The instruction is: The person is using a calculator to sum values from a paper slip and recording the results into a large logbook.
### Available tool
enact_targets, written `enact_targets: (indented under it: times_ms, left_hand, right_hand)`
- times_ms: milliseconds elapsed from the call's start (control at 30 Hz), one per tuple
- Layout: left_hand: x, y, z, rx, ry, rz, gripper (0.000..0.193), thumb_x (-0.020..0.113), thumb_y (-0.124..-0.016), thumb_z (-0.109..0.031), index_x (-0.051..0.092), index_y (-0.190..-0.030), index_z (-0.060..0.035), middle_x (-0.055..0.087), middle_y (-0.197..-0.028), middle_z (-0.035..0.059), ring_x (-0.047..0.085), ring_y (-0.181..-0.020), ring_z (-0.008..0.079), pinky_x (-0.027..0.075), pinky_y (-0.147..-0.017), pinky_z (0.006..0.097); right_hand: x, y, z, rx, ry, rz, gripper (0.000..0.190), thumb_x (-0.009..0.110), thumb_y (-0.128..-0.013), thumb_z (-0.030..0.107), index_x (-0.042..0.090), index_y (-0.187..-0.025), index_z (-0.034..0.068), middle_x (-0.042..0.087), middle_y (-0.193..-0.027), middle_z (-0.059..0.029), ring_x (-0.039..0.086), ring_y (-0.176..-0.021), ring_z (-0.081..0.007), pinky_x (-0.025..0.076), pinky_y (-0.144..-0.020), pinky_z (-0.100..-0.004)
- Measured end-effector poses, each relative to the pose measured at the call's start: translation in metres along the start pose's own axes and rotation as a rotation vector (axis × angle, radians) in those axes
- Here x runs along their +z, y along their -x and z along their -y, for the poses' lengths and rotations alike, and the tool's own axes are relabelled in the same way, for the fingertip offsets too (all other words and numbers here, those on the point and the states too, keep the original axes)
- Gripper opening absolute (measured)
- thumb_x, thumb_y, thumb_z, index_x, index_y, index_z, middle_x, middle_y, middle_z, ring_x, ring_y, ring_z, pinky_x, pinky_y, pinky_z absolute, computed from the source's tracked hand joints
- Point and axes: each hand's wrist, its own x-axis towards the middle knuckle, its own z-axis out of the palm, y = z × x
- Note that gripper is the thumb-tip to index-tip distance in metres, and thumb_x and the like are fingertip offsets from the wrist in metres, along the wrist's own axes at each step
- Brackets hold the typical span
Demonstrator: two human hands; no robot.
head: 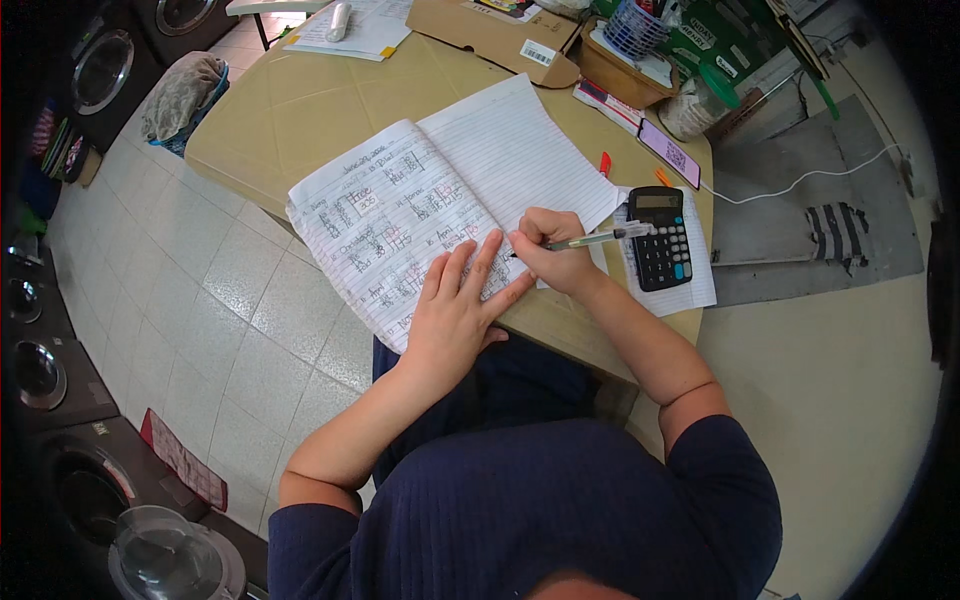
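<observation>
An open ruled notebook (495, 127) lies at a slant over the near edge of a yellow plastic table (315, 90). Handwriting fills its left page, while the right page looks blank. My right hand (559, 251) grips a pen (592, 238), its tip at the lower right of the written page. Flat on that page, my left hand (461, 307) spreads its fingers and covers some of the writing. Right of the pen, a black calculator (660, 238) rests on a loose ruled sheet (701, 277). The pen's back end overlaps the calculator in view.
A lit smartphone (669, 154) on a white cable (802, 176) lies beyond the calculator. Behind it stand a jar with green lid (701, 105), a brown basket (622, 71) and a cardboard box (499, 37). Front-loading washers (45, 375) and a laundry basket (184, 105) are at left.
</observation>
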Motion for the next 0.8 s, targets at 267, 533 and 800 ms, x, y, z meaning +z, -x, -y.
enact_targets:
  times_ms: [267,533,800]
  left_hand:
    - [0.0002,-0.0012,0.0012,0.000,0.012,-0.011,0.085,0.084,-0.065,-0.037,0.054,-0.145,-0.0398,0.032,-0.164,0.0093,0.041,-0.138,0.0346,0.033,-0.115,0.0498]
    - [0.0000,-0.0003,0.0004,-0.005,0.020,-0.002,0.086,0.084,-0.066,-0.036,0.053,-0.146,-0.0399,0.031,-0.164,0.0092,0.040,-0.138,0.0343,0.033,-0.115,0.0497]
    - [-0.0025,-0.0012,0.0000,-0.003,0.012,-0.001,0.086,0.085,-0.064,-0.036,0.055,-0.144,-0.0380,0.032,-0.163,0.0101,0.041,-0.138,0.0341,0.033,-0.115,0.0499]
  right_hand:
    - [0.0017,-0.0027,0.0066,-0.064,0.108,0.033,0.035,0.066,-0.086,-0.003,0.040,-0.065,0.004,0.040,-0.057,0.0007,0.035,-0.054,-0.0065,0.030,-0.048,-0.0296]
    - [-0.0024,-0.0017,0.0063,-0.035,0.056,0.115,0.035,0.066,-0.086,-0.003,0.039,-0.064,0.004,0.039,-0.057,0.0010,0.034,-0.054,-0.0063,0.029,-0.048,-0.0294]
    - [0.0018,-0.0040,0.0063,-0.047,0.078,0.047,0.035,0.065,-0.088,-0.004,0.039,-0.065,0.004,0.040,-0.059,0.0013,0.035,-0.055,-0.0064,0.030,-0.049,-0.0293]
